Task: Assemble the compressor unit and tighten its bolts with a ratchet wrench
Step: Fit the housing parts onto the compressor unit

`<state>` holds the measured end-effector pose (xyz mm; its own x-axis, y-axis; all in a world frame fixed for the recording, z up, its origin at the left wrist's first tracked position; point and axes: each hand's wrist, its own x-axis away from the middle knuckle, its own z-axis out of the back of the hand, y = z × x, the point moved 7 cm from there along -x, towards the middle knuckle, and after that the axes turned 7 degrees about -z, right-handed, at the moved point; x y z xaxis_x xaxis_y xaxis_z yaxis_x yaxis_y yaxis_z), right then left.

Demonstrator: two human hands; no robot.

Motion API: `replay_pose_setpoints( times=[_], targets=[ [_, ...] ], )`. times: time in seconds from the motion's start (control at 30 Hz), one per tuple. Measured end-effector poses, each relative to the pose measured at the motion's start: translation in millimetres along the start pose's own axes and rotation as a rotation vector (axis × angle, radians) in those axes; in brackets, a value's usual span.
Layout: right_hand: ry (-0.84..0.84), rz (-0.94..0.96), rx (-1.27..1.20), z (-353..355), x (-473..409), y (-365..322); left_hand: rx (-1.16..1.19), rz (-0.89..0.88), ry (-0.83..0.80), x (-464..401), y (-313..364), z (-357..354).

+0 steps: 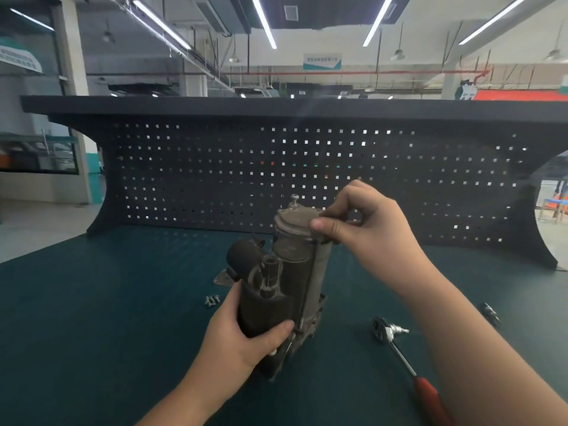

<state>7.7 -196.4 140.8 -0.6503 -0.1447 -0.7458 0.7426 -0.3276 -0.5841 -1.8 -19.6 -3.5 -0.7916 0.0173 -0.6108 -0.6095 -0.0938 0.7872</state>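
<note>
the compressor stood upright on the mat, long axis vertical; left hand gripped its lower body; right hand pinched a long bolt at the cap; the ratchet lay nearer the right hand.

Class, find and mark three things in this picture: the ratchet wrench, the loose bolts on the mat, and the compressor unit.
ratchet wrench point(408, 362): head view, on its metal shaft.
loose bolts point(212, 300): head view, middle of the small cluster.
compressor unit point(285, 272): head view, on its dark cylindrical body.

Dark pegboard behind green bench mat; ceiling strip lights; workshop hall beyond.
</note>
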Motion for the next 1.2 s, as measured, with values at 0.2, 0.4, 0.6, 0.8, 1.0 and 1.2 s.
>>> replay_pose_setpoints(
  times=[0.2, 0.4, 0.6, 0.8, 1.0, 1.2],
  targets=[
    [-0.086, 0.015, -0.007, -13.7, 2.4, 8.5, 0.003, 0.004, 0.033, -3.4, -2.5, 5.1],
    [0.028, 0.042, 0.087, -16.3, 6.5, 14.2, -0.024, 0.003, 0.036, -2.8, -0.4, 6.0],
    [0.076, 0.287, 0.197, -16.5, 21.5, 15.9, 0.037, 0.014, 0.066, -2.0, -5.4, 6.9],
    [-0.027, 0.408, 0.332, -40.1, 43.5, 35.9, 0.063, -0.027, 0.100, 2.6, -5.4, 6.8],
    [0.000, 0.442, 0.444, -53.8, 54.5, 50.3, 0.076, -0.049, 0.116, 5.5, -3.3, 5.0],
    [0.055, 0.390, 0.377, -55.6, 56.2, 48.1, 0.082, -0.055, 0.106, 4.3, -2.0, 4.5]
  ],
)
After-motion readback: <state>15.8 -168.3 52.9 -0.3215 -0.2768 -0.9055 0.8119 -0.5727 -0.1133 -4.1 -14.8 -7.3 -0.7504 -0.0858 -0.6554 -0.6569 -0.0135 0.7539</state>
